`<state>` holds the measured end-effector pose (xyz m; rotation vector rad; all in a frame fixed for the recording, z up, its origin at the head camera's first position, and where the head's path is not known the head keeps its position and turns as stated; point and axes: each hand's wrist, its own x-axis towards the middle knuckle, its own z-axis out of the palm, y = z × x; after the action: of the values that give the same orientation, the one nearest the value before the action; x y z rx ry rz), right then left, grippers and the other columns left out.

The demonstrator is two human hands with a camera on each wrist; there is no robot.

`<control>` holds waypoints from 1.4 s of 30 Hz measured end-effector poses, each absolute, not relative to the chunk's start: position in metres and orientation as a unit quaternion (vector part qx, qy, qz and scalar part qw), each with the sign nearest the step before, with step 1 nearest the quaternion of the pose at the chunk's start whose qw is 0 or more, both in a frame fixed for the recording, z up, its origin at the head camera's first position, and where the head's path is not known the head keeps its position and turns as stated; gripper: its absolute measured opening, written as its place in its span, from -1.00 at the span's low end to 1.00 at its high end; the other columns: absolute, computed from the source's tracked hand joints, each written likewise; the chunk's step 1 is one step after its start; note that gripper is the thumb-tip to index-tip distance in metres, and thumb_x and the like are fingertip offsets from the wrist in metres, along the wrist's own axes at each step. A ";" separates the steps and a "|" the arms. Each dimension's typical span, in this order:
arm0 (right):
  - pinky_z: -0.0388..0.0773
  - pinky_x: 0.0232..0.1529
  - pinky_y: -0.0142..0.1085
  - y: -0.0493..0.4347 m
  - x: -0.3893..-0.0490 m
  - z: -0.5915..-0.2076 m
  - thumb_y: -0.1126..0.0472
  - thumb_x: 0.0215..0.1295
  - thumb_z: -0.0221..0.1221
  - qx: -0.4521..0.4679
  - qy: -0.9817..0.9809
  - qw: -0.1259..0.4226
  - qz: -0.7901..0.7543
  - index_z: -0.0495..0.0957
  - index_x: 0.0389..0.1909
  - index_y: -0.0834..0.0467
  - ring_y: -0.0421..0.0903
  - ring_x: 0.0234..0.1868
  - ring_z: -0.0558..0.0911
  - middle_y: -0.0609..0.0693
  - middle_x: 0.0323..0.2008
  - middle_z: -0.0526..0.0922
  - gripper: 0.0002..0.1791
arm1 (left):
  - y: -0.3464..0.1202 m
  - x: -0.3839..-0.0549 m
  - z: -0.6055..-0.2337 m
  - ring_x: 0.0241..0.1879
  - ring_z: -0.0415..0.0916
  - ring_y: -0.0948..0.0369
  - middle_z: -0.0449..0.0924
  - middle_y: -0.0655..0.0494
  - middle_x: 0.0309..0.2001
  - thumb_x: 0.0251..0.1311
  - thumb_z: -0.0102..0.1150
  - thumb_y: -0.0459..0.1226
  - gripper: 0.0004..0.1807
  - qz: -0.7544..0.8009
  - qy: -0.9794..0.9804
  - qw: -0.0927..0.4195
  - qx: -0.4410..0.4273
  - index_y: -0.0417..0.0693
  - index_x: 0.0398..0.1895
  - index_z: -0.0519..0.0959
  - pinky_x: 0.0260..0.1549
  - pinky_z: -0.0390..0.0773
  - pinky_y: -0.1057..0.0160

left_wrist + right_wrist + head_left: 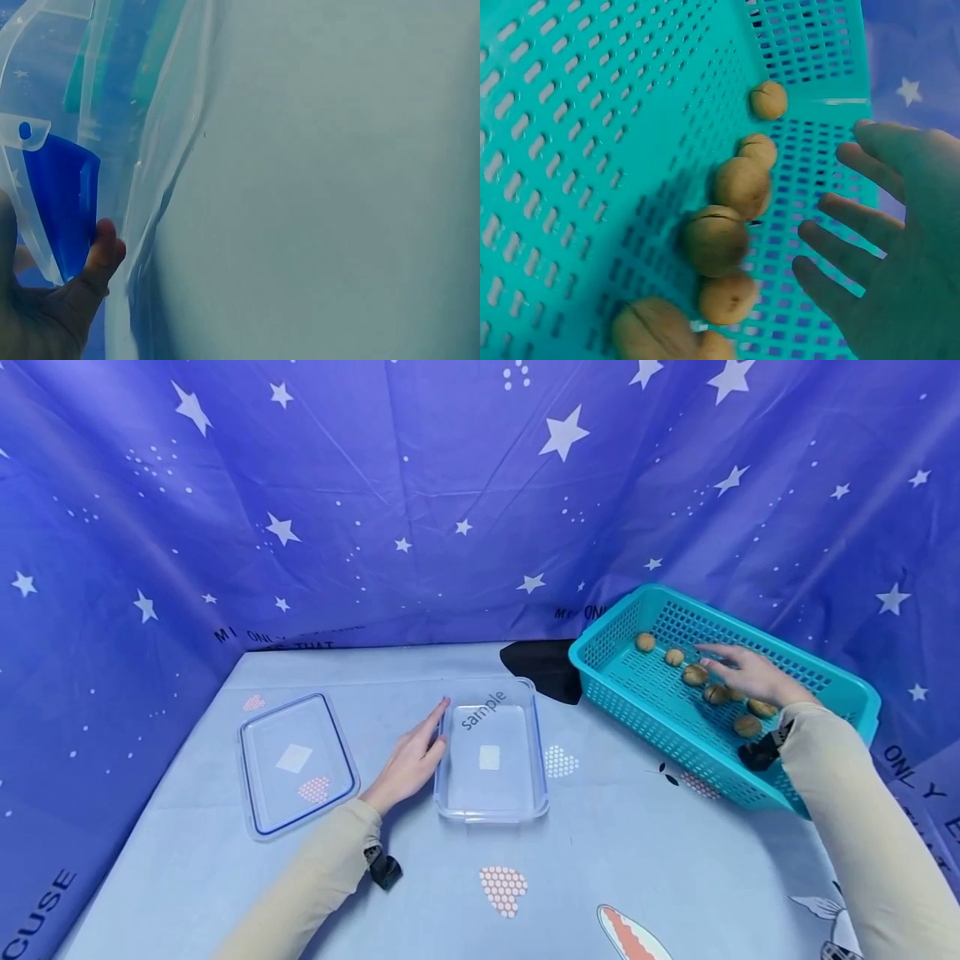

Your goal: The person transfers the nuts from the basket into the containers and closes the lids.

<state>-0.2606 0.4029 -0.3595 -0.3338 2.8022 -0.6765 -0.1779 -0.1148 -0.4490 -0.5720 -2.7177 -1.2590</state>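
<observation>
Head view: touches food container (492, 792) with straight-fingered left hand (408, 760). Hovers over walnuts (695, 674) in plastic basket (750, 648); holds right hand (752, 675) spread.

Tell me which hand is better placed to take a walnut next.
Probably right: the right hand is over the teal basket, near the walnuts, and holds none; the left hand is against the clear container, away from them.

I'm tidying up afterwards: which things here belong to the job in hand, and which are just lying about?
Part of the job:
clear container, left hand touching it
teal basket, right hand over it
walnuts in the basket
blue-edged lid, probably the container's

Apparently not:
black shape beside the basket, unclear what
starred curtain, patterned tablecloth
</observation>
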 end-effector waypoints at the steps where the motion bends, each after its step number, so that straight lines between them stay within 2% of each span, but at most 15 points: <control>1: 0.11 0.12 0.43 0.404 -0.261 -0.362 0.00 0.57 -0.23 -0.107 0.956 0.124 -0.242 0.03 0.45 0.37 0.53 0.28 0.08 0.54 0.36 -0.03 -0.36 | -0.113 -0.179 -0.450 0.33 0.21 -0.06 0.20 -0.10 0.40 0.38 -0.07 -0.34 -0.36 -0.415 -0.890 0.047 -0.181 0.00 0.51 0.10 0.30 0.21 0.02; 9: 0.21 0.10 0.40 0.413 -0.263 -0.383 0.00 0.56 -0.25 -0.064 0.943 0.145 -0.292 -0.01 0.45 0.37 0.53 0.26 0.11 0.55 0.36 -0.06 -0.34 | -0.107 -0.184 -0.453 0.31 0.22 -0.13 0.24 -0.23 0.37 0.45 -0.14 -0.28 -0.38 -0.415 -0.892 0.033 -0.174 -0.05 0.53 0.02 0.29 0.19 -0.08; 14: 0.25 0.10 0.36 0.412 -0.267 -0.389 0.11 0.56 -0.18 -0.079 0.942 0.144 -0.293 0.03 0.43 0.40 0.51 0.27 0.12 0.54 0.37 -0.06 -0.40 | -0.109 -0.187 -0.454 0.39 0.06 -0.12 0.03 -0.18 0.46 0.49 -0.22 -0.26 -0.39 -0.437 -0.880 0.011 -0.185 -0.09 0.54 -0.04 0.35 0.05 -0.07; 17: 0.28 0.11 0.33 0.408 -0.267 -0.390 0.17 0.55 -0.14 -0.086 0.939 0.145 -0.300 0.02 0.42 0.42 0.51 0.27 0.13 0.54 0.35 0.00 -0.41 | -0.111 -0.190 -0.453 0.42 -0.02 -0.08 -0.06 -0.10 0.49 0.49 -0.22 -0.27 -0.38 -0.451 -0.873 -0.006 -0.186 -0.06 0.55 -0.08 0.37 -0.01 -0.03; 22: 0.32 0.08 0.31 0.403 -0.269 -0.391 0.19 0.52 -0.06 -0.094 0.939 0.141 -0.299 0.05 0.39 0.45 0.54 0.23 0.17 0.54 0.27 0.11 -0.40 | -0.112 -0.194 -0.451 0.44 -0.05 -0.02 -0.10 0.01 0.51 0.50 -0.20 -0.24 -0.36 -0.462 -0.870 -0.037 -0.169 0.05 0.56 -0.10 0.37 -0.02 0.00; 32: 0.42 0.02 0.25 0.402 -0.271 -0.398 0.39 0.41 -0.01 -0.112 0.936 0.129 -0.307 0.20 0.32 0.44 0.51 0.17 0.29 0.53 0.22 0.22 -0.50 | -0.110 -0.193 -0.448 0.44 -0.06 0.00 -0.10 0.01 0.51 0.49 -0.18 -0.18 -0.34 -0.456 -0.873 -0.047 -0.165 0.16 0.56 -0.13 0.37 -0.02 0.03; 37: 0.46 -0.05 0.22 0.402 -0.273 -0.399 0.38 0.40 0.02 -0.114 0.939 0.130 -0.299 0.29 0.24 0.38 0.49 0.11 0.36 0.53 0.13 0.32 -0.58 | -0.110 -0.194 -0.450 0.43 -0.05 -0.02 -0.10 -0.05 0.51 0.49 -0.16 -0.21 -0.34 -0.460 -0.871 -0.043 -0.165 0.14 0.56 -0.12 0.37 -0.02 0.01; 42: 0.49 -0.10 0.19 0.403 -0.273 -0.400 0.36 0.40 0.06 -0.114 0.940 0.126 -0.297 0.32 0.19 0.36 0.44 0.05 0.43 0.50 0.03 0.42 -0.61 | -0.109 -0.195 -0.452 0.43 -0.03 -0.03 -0.08 -0.03 0.51 0.49 -0.16 -0.20 -0.35 -0.464 -0.870 -0.041 -0.159 0.12 0.56 -0.09 0.37 0.01 -0.01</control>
<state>-0.2732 0.4034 -0.4002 -0.3329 2.7368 -0.8663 -0.1951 -0.1093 -0.4522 -0.5143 -2.8076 -1.4970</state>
